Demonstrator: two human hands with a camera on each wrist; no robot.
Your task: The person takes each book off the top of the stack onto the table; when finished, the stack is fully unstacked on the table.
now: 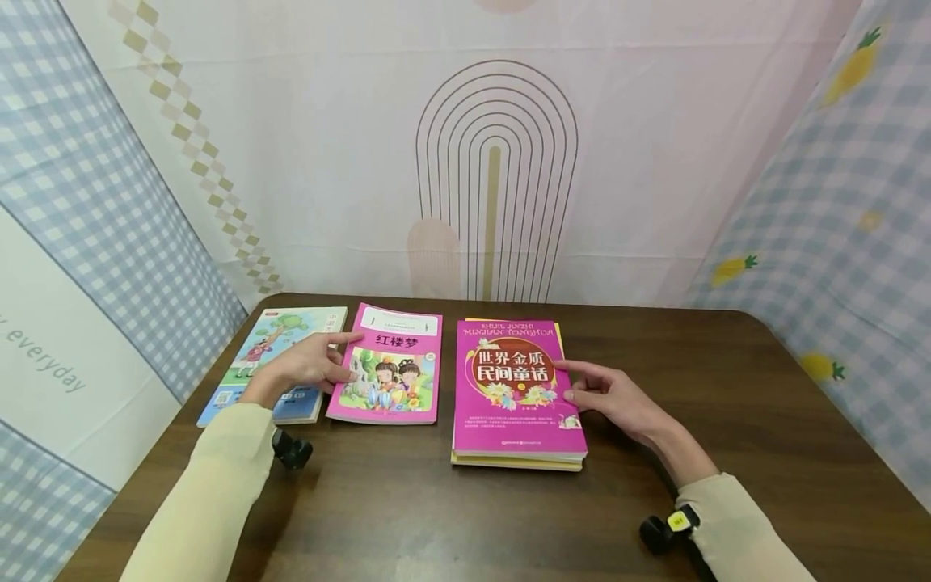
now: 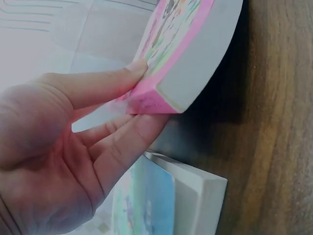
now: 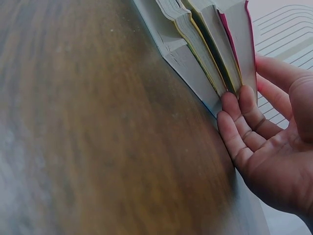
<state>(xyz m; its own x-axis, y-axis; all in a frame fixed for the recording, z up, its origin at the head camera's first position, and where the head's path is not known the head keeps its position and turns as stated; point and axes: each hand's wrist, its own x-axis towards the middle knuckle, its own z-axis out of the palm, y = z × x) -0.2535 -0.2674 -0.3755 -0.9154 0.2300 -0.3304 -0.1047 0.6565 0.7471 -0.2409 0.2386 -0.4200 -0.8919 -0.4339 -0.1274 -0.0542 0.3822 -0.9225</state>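
In the head view my left hand (image 1: 309, 361) pinches the left edge of a pink book (image 1: 389, 396) with a cartoon cover. The left wrist view shows the thumb on its cover and fingers (image 2: 146, 127) under the spine, with the book's near edge raised off the table. My right hand (image 1: 618, 404) touches the right side of a stack of books topped by a magenta storybook (image 1: 520, 432). In the right wrist view its fingertips (image 3: 229, 105) rest along the side of several stacked books (image 3: 195, 58).
A green and blue book (image 1: 272, 339) lies left of the pink book, partly behind my left wrist. All lie on a dark wooden table (image 1: 407, 509). A patterned white cloth (image 1: 349, 162) hangs behind, with checked cloth (image 1: 800, 267) at the right.
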